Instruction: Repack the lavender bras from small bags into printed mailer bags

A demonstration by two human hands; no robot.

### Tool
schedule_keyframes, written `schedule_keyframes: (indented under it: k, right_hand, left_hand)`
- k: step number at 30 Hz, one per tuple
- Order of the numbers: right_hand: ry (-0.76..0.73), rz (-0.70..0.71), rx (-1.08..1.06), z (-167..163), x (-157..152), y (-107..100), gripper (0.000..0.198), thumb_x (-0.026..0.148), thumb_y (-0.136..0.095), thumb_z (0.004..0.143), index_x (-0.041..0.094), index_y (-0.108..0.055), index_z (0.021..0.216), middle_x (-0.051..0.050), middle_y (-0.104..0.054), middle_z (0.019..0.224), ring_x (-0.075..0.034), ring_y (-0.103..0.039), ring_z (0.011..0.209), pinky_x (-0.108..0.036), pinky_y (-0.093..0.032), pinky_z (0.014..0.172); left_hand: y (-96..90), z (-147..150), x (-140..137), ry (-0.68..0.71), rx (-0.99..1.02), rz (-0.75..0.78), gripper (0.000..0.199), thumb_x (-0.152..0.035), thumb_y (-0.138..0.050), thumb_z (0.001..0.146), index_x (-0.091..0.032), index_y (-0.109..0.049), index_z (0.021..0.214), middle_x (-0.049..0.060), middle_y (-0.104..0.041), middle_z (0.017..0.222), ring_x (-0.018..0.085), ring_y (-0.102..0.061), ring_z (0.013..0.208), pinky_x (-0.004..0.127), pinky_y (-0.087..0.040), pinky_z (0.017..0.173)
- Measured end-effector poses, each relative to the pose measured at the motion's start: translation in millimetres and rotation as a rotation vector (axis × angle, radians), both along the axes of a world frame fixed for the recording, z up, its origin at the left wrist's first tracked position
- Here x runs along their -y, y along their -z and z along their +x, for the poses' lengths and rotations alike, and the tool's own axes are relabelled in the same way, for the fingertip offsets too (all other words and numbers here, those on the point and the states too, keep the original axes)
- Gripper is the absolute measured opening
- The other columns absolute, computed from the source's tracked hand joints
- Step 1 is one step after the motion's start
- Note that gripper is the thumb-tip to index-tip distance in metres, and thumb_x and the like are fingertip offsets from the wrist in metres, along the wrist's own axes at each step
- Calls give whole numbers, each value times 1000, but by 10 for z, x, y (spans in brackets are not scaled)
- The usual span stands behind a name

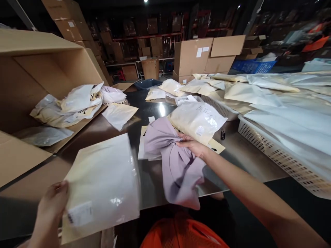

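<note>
head view: the step in hand looks like handling a flat white-and-cream plastic bag (103,172) and a soft lilac cloth (176,165) together. the left hand (54,198) pinches the bag's near-left edge; the right hand (192,145) is closed on the cloth's gathered folds, the rest drooping below that grip past the edge of the shiny metal table (152,187). a next move calls for keeping those folds (they look slippery) gathered. just beyond the right grip, a plump, labelled plastic packet (199,117) crowds it; rightward sits a white perforated plastic basket (271,155).
</note>
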State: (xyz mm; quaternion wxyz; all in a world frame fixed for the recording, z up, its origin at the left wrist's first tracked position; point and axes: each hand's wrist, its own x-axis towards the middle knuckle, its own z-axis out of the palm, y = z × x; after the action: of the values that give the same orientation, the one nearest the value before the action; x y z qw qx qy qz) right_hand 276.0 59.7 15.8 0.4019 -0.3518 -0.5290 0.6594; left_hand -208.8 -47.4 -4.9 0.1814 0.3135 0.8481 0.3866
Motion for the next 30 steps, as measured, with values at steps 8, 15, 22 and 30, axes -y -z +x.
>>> schedule_keyframes:
  k: [8,15,22,30]
  right_hand:
    - [-275,183,552,11,-509,73,57,29,-86,50,16,-73,104,-9,-71,96,-28,-66,94,-42,-51,90]
    - [389,684,884,221,296,-181,32,37,-60,89,19,-66,116,-9,-65,110,-21,-63,91,-34,-50,83]
    - [392,-313,658,500,1957,614,57,70,-52,85,18,-65,65,-6,-63,58,-18,-59,53,-27,-42,49]
    - [874,-816,-120,368,2031,1069,35,51,-75,69,19,-65,78,-10,-70,79,-24,-70,73,-27,-54,52]
  left_hand:
    - [-21,480,119,157,-680,142,35,-54,-56,78,-27,-57,101,8,-64,99,40,-56,107,64,-43,92]
    - [165,2050,-121,986,-637,507,16,-25,-52,94,-19,-64,104,8,-69,108,21,-62,105,34,-49,94]
    - [328,2664,-503,1481,-860,393,27,-24,-59,89,-20,-65,115,10,-63,130,30,-52,126,45,-45,100]
    - [282,2825,-448,1212,-679,273,16,-15,-44,88,-17,-60,91,7,-64,77,22,-61,72,34,-46,65]
